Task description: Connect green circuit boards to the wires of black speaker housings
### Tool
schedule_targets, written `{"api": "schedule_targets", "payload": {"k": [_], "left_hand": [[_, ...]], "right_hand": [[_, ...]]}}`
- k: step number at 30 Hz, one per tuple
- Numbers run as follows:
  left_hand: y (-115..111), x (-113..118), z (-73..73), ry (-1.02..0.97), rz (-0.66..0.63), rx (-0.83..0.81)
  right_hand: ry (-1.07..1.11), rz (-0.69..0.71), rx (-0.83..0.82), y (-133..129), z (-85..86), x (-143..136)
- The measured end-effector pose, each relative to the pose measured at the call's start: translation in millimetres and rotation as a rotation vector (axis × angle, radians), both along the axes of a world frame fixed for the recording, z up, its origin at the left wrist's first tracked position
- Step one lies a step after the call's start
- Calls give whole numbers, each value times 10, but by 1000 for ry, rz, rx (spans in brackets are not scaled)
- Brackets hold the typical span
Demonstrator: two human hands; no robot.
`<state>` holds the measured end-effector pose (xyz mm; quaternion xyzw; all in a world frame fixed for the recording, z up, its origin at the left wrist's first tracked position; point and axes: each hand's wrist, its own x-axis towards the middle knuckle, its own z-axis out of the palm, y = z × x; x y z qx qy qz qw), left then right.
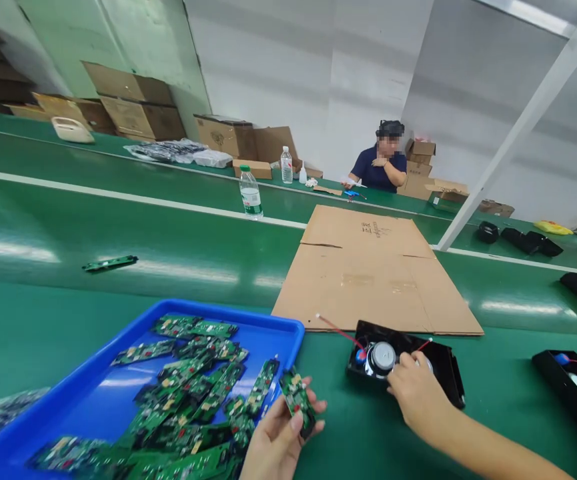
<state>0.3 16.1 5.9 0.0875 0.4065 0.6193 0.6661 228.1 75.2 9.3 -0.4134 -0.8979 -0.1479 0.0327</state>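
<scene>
Green bench: blue tray (68,407) holds circuit boards (188,393).

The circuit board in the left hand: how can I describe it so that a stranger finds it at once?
Start at the blue tray full of green boards on the near left of the green table. Just past its right corner, the left hand holds one small green circuit board upright in its fingertips. It alone is lifted out of the tray.

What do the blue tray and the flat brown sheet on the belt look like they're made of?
The blue tray looks like moulded plastic: it has a uniform colour, a glossy sheen and a rounded rim. The brown sheet looks like matte corrugated cardboard, a flattened box with fold creases and printed marks.
</scene>
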Motion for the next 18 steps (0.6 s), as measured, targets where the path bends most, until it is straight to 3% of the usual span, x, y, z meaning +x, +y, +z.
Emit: {"api": "schedule_targets", "payload": {"k": [3, 7, 10, 14, 18], "left_hand": [[-63, -67, 106, 56, 109, -4], [-206, -185, 112, 114, 176, 20], [-295, -250, 72, 113, 211, 14], [-370, -270, 13, 91, 189, -59], [-429, -282, -56, 161, 171, -34]], "right_hand": [[84, 85, 68, -453, -157, -149], [140, 118, 74, -665, -223, -289], [225, 71, 31, -623, -52, -448], [459, -30, -104, -405, 221, -860], [517, -37, -216, -197, 212, -1273]]}}
